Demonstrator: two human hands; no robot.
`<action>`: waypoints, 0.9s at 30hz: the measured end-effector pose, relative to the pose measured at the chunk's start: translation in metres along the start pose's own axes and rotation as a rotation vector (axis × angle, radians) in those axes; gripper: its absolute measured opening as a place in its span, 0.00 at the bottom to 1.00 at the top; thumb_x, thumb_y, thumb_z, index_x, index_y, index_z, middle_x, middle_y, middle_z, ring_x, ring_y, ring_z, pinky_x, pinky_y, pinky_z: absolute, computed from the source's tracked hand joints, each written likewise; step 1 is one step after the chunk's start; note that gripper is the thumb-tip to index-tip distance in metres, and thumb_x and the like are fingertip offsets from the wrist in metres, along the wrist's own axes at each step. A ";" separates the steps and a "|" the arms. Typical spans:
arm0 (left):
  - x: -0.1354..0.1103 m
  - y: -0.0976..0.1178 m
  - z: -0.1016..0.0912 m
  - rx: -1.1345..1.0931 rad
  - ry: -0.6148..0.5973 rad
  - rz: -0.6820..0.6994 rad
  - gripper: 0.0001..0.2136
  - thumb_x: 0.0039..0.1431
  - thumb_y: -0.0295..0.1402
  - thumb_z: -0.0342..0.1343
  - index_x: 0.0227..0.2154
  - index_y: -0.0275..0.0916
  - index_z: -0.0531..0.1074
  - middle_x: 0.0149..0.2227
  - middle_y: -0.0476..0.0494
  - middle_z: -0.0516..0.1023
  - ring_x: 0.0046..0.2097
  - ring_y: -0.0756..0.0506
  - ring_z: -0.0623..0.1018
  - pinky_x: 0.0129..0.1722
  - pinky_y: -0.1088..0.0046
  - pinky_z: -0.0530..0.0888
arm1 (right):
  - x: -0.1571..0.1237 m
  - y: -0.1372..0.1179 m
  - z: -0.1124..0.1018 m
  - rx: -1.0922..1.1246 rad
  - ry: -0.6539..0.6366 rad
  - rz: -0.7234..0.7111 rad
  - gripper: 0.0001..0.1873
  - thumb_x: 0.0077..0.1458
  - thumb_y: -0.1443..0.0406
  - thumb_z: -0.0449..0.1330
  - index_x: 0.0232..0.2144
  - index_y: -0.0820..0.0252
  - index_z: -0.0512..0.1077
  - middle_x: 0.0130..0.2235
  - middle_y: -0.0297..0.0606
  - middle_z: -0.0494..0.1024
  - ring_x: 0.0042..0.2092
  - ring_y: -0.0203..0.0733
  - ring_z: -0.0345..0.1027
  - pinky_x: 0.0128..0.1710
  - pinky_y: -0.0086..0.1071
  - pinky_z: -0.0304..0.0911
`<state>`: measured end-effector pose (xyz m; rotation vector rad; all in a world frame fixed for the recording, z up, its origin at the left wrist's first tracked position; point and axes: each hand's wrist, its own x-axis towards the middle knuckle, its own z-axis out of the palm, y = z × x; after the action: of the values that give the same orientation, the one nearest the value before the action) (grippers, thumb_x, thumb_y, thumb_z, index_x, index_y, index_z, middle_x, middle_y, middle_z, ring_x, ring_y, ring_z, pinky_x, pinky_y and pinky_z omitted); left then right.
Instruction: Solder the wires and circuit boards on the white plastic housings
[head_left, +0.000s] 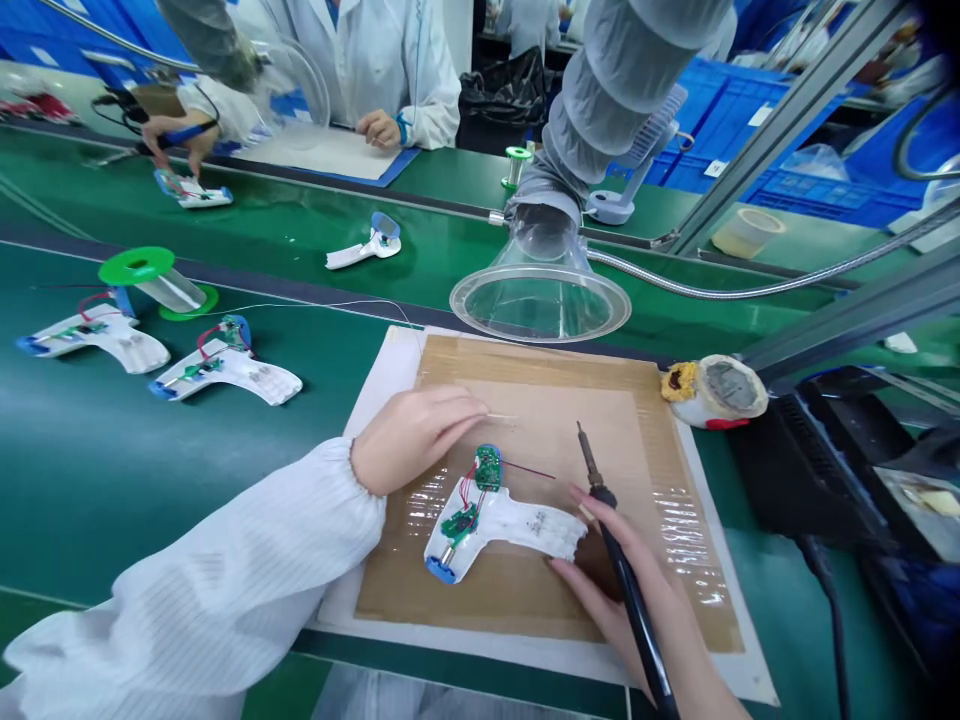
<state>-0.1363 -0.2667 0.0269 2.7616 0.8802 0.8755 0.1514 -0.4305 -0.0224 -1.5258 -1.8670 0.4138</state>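
A green bench (pixel 90 480) is stretching across the view, and a brown board (pixel 450 612) is lying on it. A clear funnel hood (pixel 541 300) is hanging over the board's far edge. The right hand (pixel 667 605) is grasping a soldering iron (pixel 628 580), whose tip is pointing up and away, apart from the work. The white housing (pixel 517 522) is lying on the board between the two hands: its far-right end is sitting in the gap between the right thumb and forefinger, the thumb at its lower edge; whether they are pressing it, I cannot tell. The left hand (pixel 420 435) is hovering above and left of the housing, fingertips pinching a fine wire (pixel 501 416), clear of it. A small circuit board (pixel 488 468) is standing at the housing's upper edge, just below the left fingers, and a thin dark red lead (pixel 531 469) is reaching from it toward the right fingertips.
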 end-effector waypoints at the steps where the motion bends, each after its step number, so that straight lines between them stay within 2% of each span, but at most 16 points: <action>1: -0.001 0.004 -0.001 -0.072 0.064 -0.004 0.11 0.82 0.28 0.55 0.49 0.36 0.83 0.44 0.42 0.88 0.44 0.47 0.88 0.45 0.73 0.85 | 0.007 0.001 0.000 -0.005 -0.001 -0.007 0.25 0.73 0.58 0.67 0.69 0.46 0.72 0.65 0.43 0.85 0.58 0.51 0.88 0.56 0.42 0.87; 4: -0.005 0.020 -0.003 -0.264 0.176 0.007 0.08 0.79 0.27 0.59 0.51 0.39 0.83 0.40 0.45 0.84 0.41 0.48 0.84 0.43 0.73 0.84 | 0.027 0.002 -0.002 -0.002 0.041 -0.077 0.26 0.72 0.58 0.68 0.69 0.46 0.73 0.64 0.41 0.86 0.59 0.50 0.87 0.55 0.40 0.87; 6: -0.008 0.028 0.001 -0.286 0.158 0.030 0.06 0.78 0.27 0.61 0.47 0.40 0.83 0.38 0.46 0.79 0.42 0.47 0.82 0.50 0.65 0.86 | 0.037 0.000 -0.003 0.010 0.145 -0.091 0.23 0.72 0.58 0.69 0.66 0.47 0.75 0.58 0.40 0.90 0.56 0.49 0.89 0.55 0.40 0.86; 7: -0.009 0.030 0.004 -0.283 0.147 0.039 0.05 0.77 0.27 0.61 0.44 0.40 0.83 0.39 0.44 0.79 0.45 0.45 0.82 0.56 0.59 0.85 | 0.039 -0.002 -0.003 0.027 0.239 -0.057 0.20 0.73 0.59 0.68 0.64 0.48 0.77 0.51 0.38 0.92 0.52 0.48 0.90 0.53 0.40 0.85; 9: -0.012 0.032 0.010 -0.280 0.123 0.053 0.05 0.75 0.25 0.62 0.41 0.39 0.82 0.48 0.37 0.81 0.57 0.39 0.82 0.66 0.47 0.81 | 0.038 -0.006 -0.001 0.109 0.430 0.006 0.13 0.76 0.57 0.65 0.57 0.51 0.80 0.37 0.34 0.90 0.37 0.45 0.88 0.42 0.38 0.83; 11: -0.014 0.031 0.015 -0.275 0.103 0.052 0.05 0.73 0.24 0.63 0.40 0.39 0.82 0.62 0.30 0.79 0.69 0.33 0.75 0.70 0.41 0.77 | 0.034 -0.009 0.001 0.219 0.577 0.001 0.16 0.78 0.52 0.60 0.48 0.54 0.83 0.27 0.31 0.82 0.24 0.40 0.77 0.28 0.36 0.74; 12: -0.015 0.030 0.017 -0.273 0.094 0.047 0.05 0.72 0.24 0.63 0.41 0.39 0.82 0.66 0.29 0.76 0.73 0.30 0.72 0.71 0.40 0.76 | 0.032 -0.009 0.001 0.261 0.616 -0.031 0.20 0.79 0.50 0.58 0.44 0.54 0.84 0.25 0.30 0.78 0.21 0.39 0.71 0.25 0.36 0.68; 14: -0.016 0.029 0.018 -0.273 0.075 0.037 0.05 0.72 0.24 0.63 0.41 0.39 0.82 0.71 0.28 0.72 0.76 0.28 0.68 0.72 0.36 0.74 | 0.027 -0.009 0.001 0.293 0.618 -0.092 0.21 0.78 0.51 0.58 0.39 0.54 0.83 0.24 0.31 0.74 0.21 0.39 0.67 0.23 0.36 0.63; 17: -0.017 0.029 0.019 -0.286 0.050 0.028 0.05 0.72 0.24 0.64 0.42 0.39 0.83 0.73 0.28 0.70 0.78 0.28 0.66 0.74 0.35 0.72 | 0.022 -0.009 -0.004 0.297 0.488 -0.124 0.13 0.76 0.58 0.60 0.40 0.54 0.82 0.27 0.32 0.77 0.26 0.41 0.71 0.27 0.37 0.65; 20: -0.016 0.031 0.019 -0.284 0.038 0.019 0.05 0.72 0.25 0.63 0.42 0.39 0.83 0.73 0.28 0.71 0.78 0.28 0.66 0.74 0.36 0.72 | 0.020 -0.011 -0.009 0.296 0.371 -0.118 0.11 0.76 0.62 0.60 0.42 0.53 0.81 0.30 0.33 0.81 0.28 0.41 0.73 0.28 0.37 0.67; 27: -0.014 0.032 0.022 -0.245 0.024 0.020 0.06 0.74 0.26 0.62 0.41 0.40 0.84 0.72 0.27 0.72 0.77 0.29 0.67 0.72 0.35 0.74 | 0.019 -0.013 -0.011 0.293 0.317 -0.098 0.10 0.76 0.63 0.60 0.42 0.53 0.82 0.30 0.33 0.81 0.27 0.40 0.72 0.27 0.36 0.66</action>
<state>-0.1179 -0.2998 0.0107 2.5581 0.6976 0.9515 0.1474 -0.4182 -0.0008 -1.2197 -1.5508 0.3583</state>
